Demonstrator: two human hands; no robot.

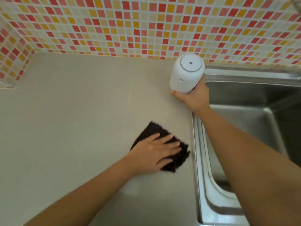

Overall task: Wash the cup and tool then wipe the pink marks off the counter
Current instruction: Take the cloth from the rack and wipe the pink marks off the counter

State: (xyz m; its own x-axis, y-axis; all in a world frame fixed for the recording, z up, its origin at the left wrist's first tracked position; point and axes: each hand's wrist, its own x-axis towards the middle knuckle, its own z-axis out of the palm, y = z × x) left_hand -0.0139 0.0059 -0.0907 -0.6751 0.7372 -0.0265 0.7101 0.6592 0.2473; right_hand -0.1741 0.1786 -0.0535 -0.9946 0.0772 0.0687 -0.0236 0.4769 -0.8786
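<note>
Washing judged done and wiping underway. Cloth (153,129) is pressed on the counter (73,111) by the left hand (151,155), fingers straight and slightly spread. Cup (185,75), beside the sink (252,93), is gripped by the right hand (193,98), fingers curled round it. No pink marks or tool seen.

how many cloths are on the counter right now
1. A dark cloth lies flat on the counter beside the sink, pressed under the left hand. More could sit in the sink's hidden part.
</note>
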